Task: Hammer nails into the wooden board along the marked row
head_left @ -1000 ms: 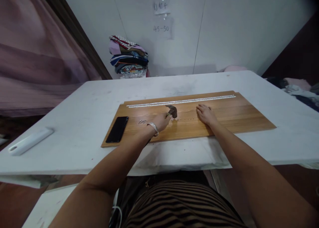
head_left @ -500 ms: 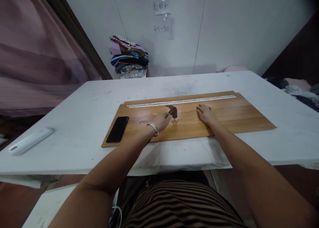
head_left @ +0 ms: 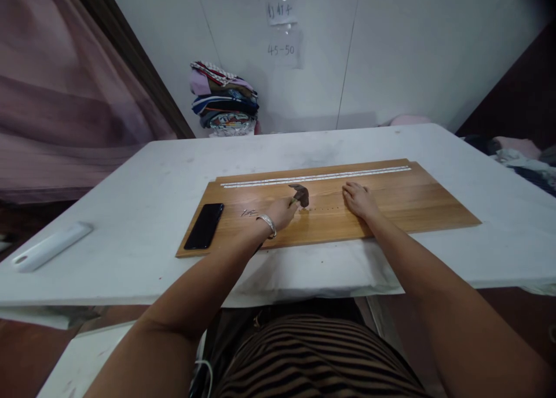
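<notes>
A long wooden board lies on a white table. My left hand, with a silver bracelet at the wrist, is closed round the handle of a small dark hammer whose head hangs just over the board. A row of small nails runs along the board between my two hands. My right hand lies flat on the board with its fingers stretched out, holding nothing. A few loose nails lie left of my left wrist.
A black phone rests on the board's left end. A thin silvery strip runs along the board's far edge. A white bar-shaped object lies at the table's left. Folded cloths are stacked against the wall.
</notes>
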`<state>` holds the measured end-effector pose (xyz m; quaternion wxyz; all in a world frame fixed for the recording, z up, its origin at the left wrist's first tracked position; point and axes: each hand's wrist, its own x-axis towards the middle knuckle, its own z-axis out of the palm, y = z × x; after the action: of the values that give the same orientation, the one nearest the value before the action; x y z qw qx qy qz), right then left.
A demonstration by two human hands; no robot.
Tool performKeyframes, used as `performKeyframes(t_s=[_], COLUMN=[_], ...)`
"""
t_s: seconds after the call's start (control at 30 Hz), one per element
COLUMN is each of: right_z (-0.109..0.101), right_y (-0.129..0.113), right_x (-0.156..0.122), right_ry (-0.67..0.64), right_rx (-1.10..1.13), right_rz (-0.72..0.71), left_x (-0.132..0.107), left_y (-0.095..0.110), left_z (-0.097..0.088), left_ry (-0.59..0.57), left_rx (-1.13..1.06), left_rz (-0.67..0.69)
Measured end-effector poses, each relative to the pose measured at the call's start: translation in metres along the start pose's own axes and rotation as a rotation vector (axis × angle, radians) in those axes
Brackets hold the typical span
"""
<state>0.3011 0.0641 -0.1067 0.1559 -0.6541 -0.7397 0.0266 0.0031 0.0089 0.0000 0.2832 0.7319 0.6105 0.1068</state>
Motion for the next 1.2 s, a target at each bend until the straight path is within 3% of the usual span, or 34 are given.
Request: performKeyframes(t_s=[0.33, 1.2], right_z=[-0.0002, -0.0021], right_y=[-0.0001, -0.0015], right_x=[0.0, -0.0007], right_ry=[-0.002, -0.006], right_rx=[0.007, 0.013], right_rz=[0.002, 0.011], left_x=[-0.0019, -0.0019], left_y=[0.0033, 0.0022], left_z=[-0.0015, -0.0011], left_ry=[-0.054, -0.036], left_rx=[0.066, 0.045], left_rz=[0.0, 0.019])
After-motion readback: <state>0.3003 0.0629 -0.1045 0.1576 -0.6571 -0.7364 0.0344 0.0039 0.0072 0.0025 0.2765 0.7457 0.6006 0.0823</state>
